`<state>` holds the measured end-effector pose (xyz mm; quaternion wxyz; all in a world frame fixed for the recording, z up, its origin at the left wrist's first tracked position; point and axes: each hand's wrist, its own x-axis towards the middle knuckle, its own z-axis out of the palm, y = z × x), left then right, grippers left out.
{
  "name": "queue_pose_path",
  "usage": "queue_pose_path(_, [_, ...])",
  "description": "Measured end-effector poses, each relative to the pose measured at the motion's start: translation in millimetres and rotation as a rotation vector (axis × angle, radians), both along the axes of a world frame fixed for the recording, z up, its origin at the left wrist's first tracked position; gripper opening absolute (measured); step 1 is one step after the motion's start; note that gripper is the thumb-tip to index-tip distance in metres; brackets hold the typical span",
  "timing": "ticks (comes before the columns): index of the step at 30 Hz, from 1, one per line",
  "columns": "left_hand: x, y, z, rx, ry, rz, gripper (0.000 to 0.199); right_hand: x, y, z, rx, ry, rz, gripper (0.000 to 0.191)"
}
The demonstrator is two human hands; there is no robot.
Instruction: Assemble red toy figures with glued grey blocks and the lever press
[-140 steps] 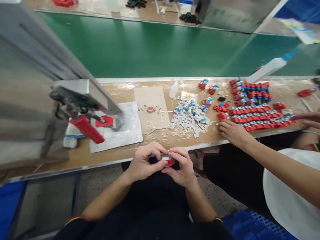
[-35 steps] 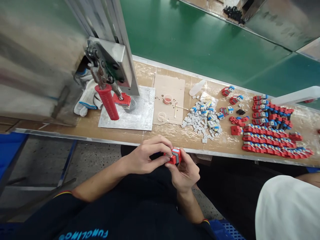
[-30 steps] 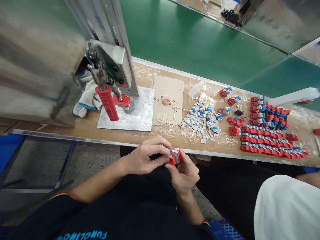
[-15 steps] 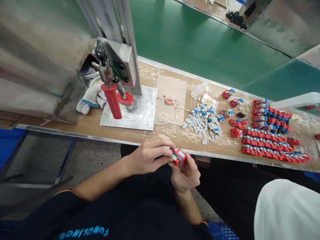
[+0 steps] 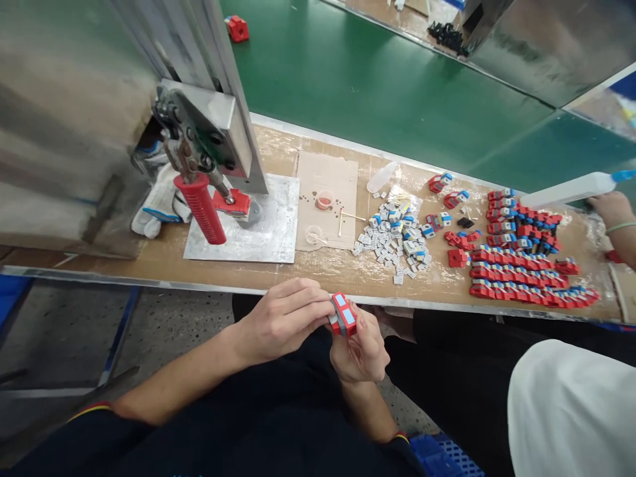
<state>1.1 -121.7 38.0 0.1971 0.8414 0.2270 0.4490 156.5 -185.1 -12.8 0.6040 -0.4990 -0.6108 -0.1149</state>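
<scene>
A: Shifted since half a second back?
B: The red-and-grey toy vehicle (image 5: 342, 315) has rolled in the grip; its two pale-blue panels (image 5: 349, 316) now face up. A red block (image 5: 238, 29) has come into view on the green belt (image 5: 377, 86), a co-worker's hand (image 5: 615, 209) at far right.

A: Toy vehicle's position, hold?
B: In the air, just in front of the near edge of the surface (image 5: 313, 275). Left hand (image 5: 285, 318) pinches the grey side by fingertips; right hand (image 5: 362, 348) curls on the opposite end. Both clamped on it, close together.

A: Handling?
B: Probably light, stiff plastic. Smooth faces may slip. I'd grip the solid red ends and spare the panels, which might mark or loosen.

A: Farther out?
B: Ahead, a pile of grey tiles (image 5: 392, 248) beside a cardboard sheet (image 5: 338, 172) bearing a small cup (image 5: 324, 199). Left, a red-handled toggle clamp (image 5: 201, 209) over a metal plate (image 5: 278, 232). Right, rows of toy vehicles (image 5: 527, 285), white bottle (image 5: 566, 190) behind.
</scene>
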Motion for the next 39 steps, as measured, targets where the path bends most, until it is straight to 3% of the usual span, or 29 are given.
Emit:
queue_pose_path(5, [1, 2, -8.8, -0.056, -0.039, 0.079, 0.013, 1, 2, -2.6, -0.111, 0.054, 0.085, 0.058])
queue_pose_path(9, [-2, 3, -8.1, -0.058, 0.052, 0.108, 0.018, 1, 3, 1.2, -0.249, 0.028, 0.136, 0.052])
queue_pose_path(10, [-4, 4, -9.5, -0.015, -0.004, 0.116, 0.019, 1, 3, 0.6, -0.259, 0.018, 0.142, 0.052])
queue_pose_path(14, [-10, 19, -27.7, -0.005, -0.028, -0.006, 0.014, 1, 10, -15.8, -0.230, -0.032, 0.113, 0.065])
queue_pose_path(18, [-13, 31, -41.7, 0.042, -0.057, -0.081, 0.016, 1, 9, -36.3, -0.234, -0.069, 0.060, 0.064])
queue_pose_path(22, [-13, 30, -34.3, 0.102, -0.022, -0.149, 0.015, -2, 1, -44.6, -0.306, -0.079, 0.055, 0.060])
queue_pose_path(28, [-2, 15, -13.1, 0.048, -0.037, -0.059, 0.021, -4, -2, -42.7, -0.324, -0.060, 0.086, 0.061])
queue_pose_path(35, [-1, 15, -14.5, -0.010, -0.019, -0.039, 0.019, -3, 2, -19.5, -0.244, 0.032, 0.099, 0.059])
queue_pose_path(39, [-3, 18, -13.2, -0.009, -0.020, -0.035, 0.019, 1, 3, -18.5, -0.249, 0.039, 0.132, 0.059])
